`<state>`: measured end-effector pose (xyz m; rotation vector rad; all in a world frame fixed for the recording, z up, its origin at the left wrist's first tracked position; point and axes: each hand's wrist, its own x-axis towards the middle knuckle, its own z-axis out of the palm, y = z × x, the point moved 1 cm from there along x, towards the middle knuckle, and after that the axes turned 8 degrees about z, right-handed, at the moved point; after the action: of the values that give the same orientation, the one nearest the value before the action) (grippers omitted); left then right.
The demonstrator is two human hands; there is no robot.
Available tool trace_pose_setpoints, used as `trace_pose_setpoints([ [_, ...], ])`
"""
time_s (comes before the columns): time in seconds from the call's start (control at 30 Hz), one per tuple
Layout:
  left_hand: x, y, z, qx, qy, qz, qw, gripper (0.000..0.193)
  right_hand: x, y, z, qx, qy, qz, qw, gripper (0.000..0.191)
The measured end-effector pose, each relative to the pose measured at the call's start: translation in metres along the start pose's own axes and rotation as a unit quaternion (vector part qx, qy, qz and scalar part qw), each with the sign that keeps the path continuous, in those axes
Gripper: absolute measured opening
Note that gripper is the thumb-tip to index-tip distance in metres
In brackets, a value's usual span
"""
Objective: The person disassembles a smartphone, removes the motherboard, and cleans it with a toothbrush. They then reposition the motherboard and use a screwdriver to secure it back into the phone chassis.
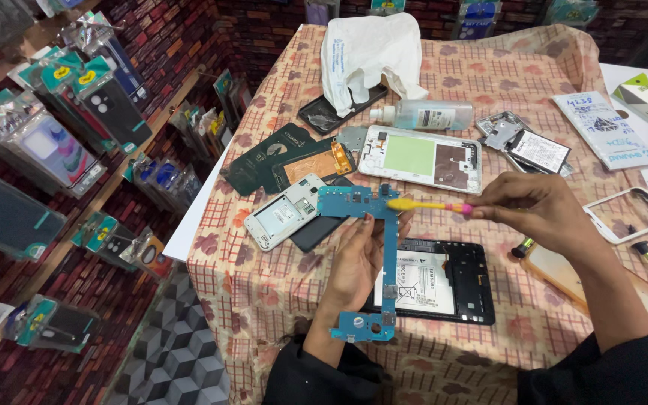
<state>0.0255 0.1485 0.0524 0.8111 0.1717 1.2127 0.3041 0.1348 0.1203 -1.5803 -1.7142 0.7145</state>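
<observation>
While the left hand (pixel 358 259) pinches the thin, light, fragile blue L-shaped circuit board (pixel 390 255) by its edges above the cloth-covered table's (pixel 264 300) near edge, the right hand (pixel 538 214) closes on a yellow toothbrush (pixel 421 205).

Dark brick wall (pixel 181 30), checked tablecloth (pixel 264 300), cube-patterned floor (pixel 174 352).

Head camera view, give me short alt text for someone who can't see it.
A person's left hand holds up a blue circuit board while the right hand brushes its top end with a yellow toothbrush. Below, a patterned tablecloth carries opened tablets, phone parts and a clear bottle.
</observation>
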Motion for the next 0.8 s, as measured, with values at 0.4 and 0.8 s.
trace_pose_setpoints([
  [0.4,-0.001,-0.003,-0.003,0.001,0.004,-0.002,1.000,0.042,0.003,0.004,0.005,0.053,-0.072,0.005,0.996,0.011],
  [0.8,-0.004,-0.021,-0.024,0.013,-0.024,-0.059,0.998,0.030,0.003,0.004,0.033,0.084,0.018,-0.018,0.996,0.015],
])
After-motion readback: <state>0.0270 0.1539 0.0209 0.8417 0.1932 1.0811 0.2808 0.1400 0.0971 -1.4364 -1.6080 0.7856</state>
